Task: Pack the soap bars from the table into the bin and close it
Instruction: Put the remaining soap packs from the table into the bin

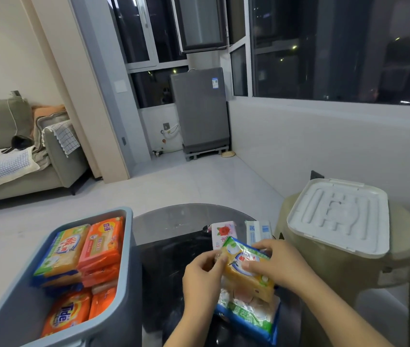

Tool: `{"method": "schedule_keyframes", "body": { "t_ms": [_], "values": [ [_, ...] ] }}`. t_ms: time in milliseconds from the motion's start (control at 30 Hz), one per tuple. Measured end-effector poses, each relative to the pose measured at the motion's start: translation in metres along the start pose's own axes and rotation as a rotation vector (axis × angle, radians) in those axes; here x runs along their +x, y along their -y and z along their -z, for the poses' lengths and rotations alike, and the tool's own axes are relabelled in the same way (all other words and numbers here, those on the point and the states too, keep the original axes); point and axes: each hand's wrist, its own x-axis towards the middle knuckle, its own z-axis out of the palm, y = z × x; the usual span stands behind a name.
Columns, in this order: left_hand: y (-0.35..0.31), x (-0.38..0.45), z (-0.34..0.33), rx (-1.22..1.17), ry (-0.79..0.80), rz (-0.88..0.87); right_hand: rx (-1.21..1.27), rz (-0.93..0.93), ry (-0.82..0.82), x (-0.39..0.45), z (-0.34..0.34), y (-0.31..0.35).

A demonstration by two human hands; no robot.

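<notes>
A yellow soap pack (pixel 246 271) with a green and blue wrapper is held just above the dark round table (pixel 174 246). My right hand (pixel 277 262) grips its right side with the thumb on top, and my left hand (pixel 202 274) pinches its left end. Under it lies a clear pack with a blue and green edge (pixel 246 314). A pink rose soap (pixel 222 232) and a white and blue soap (pixel 259 231) lie behind on the table. The open blue-grey bin (pixel 124 279) at the left holds several orange and yellow soap packs (pixel 83 256).
The bin's white lid (pixel 339 216) rests on a beige plastic stool (pixel 349 279) to the right of the table. Tiled floor lies beyond the table. A sofa (pixel 11 151) stands at the far left and a grey appliance (pixel 200 111) by the windows.
</notes>
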Motion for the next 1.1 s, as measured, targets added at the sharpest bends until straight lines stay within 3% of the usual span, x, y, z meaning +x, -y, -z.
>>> {"method": "schedule_keyframes", "body": {
  "t_ms": [400, 600, 767, 933, 1100],
  "values": [
    [0.017, -0.032, 0.016, -0.043, -0.071, 0.158, -0.182, 0.007, 0.144, -0.016, -0.015, 0.002],
    [0.015, -0.041, 0.008, -0.081, -0.062, 0.418, -0.244, -0.033, 0.203, -0.01, -0.009, -0.003],
    [0.006, -0.048, 0.006, -0.365, -0.024, 0.657, -0.23, -0.112, 0.369, -0.01, -0.007, 0.0],
    [0.006, -0.049, 0.001, -0.468, 0.008, 0.65, -0.158, -0.143, 0.331, -0.014, -0.011, 0.002],
    [-0.008, -0.05, 0.005, -0.347, 0.072, 0.568, -0.037, -0.198, 0.25, -0.021, -0.02, 0.003]
  ]
}}
